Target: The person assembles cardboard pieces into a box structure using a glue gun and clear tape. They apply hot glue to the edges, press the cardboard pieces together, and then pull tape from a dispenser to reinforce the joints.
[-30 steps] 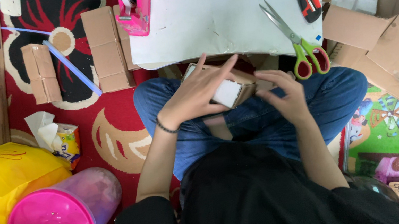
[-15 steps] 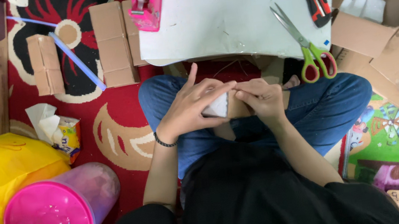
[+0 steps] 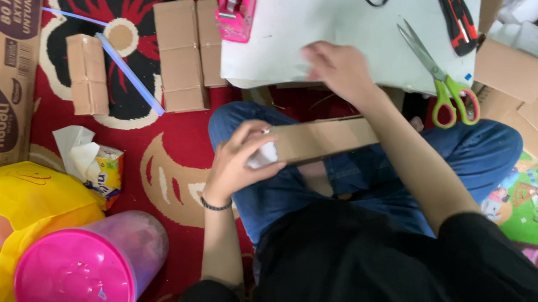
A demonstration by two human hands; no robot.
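Head view showed my left hand [image 3: 239, 165] clamped on the left end of a folded cardboard strip [image 3: 323, 138] over my lap, one white piece [image 3: 261, 156] already tucked there, while my right hand [image 3: 334, 68], fingers spread and empty, hovered over the far white board [image 3: 325, 3].

matt brown cardboard strip [image 3: 323, 138]; glossy pink plastic lid [image 3: 71, 287]

Blurred hand, hidden ends

The right hand [image 3: 336, 68] is motion-blurred; the left hand [image 3: 237, 164] covers one end of the cardboard strip [image 3: 323, 139].
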